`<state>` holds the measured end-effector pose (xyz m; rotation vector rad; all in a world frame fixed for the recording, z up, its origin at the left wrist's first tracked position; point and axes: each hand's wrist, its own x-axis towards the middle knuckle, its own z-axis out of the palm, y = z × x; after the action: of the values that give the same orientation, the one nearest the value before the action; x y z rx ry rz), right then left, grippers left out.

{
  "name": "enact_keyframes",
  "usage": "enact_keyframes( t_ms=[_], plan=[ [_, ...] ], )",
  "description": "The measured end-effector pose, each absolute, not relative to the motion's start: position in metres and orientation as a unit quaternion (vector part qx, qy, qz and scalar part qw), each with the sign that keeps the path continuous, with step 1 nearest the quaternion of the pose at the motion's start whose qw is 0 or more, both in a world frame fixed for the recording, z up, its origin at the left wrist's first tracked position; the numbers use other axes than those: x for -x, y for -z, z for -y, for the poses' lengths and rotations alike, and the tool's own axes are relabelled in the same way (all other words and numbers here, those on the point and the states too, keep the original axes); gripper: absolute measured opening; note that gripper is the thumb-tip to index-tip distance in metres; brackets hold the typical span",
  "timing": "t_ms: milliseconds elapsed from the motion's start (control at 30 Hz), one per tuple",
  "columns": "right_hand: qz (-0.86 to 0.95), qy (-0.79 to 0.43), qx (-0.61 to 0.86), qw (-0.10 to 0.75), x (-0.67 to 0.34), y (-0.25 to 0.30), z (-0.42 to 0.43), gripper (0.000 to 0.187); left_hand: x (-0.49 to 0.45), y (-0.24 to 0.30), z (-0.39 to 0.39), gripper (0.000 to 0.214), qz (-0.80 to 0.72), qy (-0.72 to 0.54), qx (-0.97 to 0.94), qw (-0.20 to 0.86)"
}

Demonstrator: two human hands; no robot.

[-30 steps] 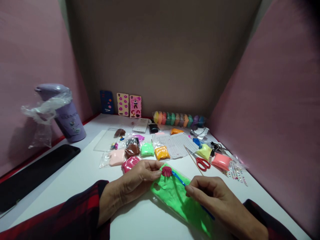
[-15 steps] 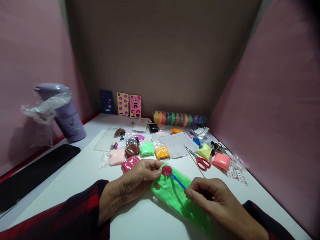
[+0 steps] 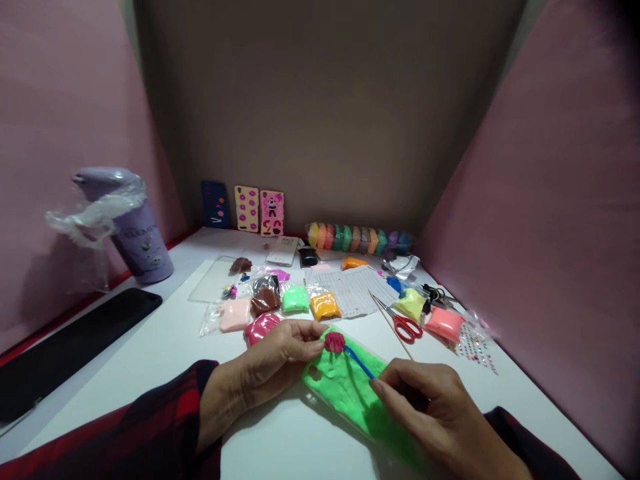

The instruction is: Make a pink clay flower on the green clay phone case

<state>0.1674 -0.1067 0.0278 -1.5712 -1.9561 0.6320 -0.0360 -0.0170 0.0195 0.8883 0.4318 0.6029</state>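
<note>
My left hand (image 3: 280, 357) pinches the far left corner of a phone case (image 3: 345, 383) coated in bright green clay. Near that corner, a dark pink clay piece (image 3: 335, 342) with grooves sits on the green, close to my left fingertips. My right hand (image 3: 435, 400) grips a thin blue modelling tool (image 3: 361, 363) between thumb and fingers. The tool's tip is at the right edge of the pink piece; whether it touches, I cannot tell. My right hand covers part of the case's near end. A camera hole (image 3: 314, 373) shows in the green.
Beyond my hands lie clay packets, among them orange (image 3: 325, 306), green (image 3: 295, 298) and pink (image 3: 263, 328). Red-handled scissors (image 3: 407, 328) and a wooden stick (image 3: 395, 330) are at right. A purple tumbler (image 3: 145, 240) and black phone-like slab (image 3: 85, 350) stand left. Decorated cases (image 3: 247, 209) lean at the back.
The blue tool's tip has shifted slightly right, from against the pink piece to its edge. My left hand keeps its hold on the case.
</note>
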Motion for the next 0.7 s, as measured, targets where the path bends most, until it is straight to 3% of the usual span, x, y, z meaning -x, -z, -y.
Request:
enact_keyframes(
  t_ms=[700],
  plan=[
    [0.744,-0.171,0.563,0.316,-0.165,-0.017,0.107,0.035,0.038,-0.016,0.016,0.017,-0.201,-0.283,-0.422,0.837]
  ],
)
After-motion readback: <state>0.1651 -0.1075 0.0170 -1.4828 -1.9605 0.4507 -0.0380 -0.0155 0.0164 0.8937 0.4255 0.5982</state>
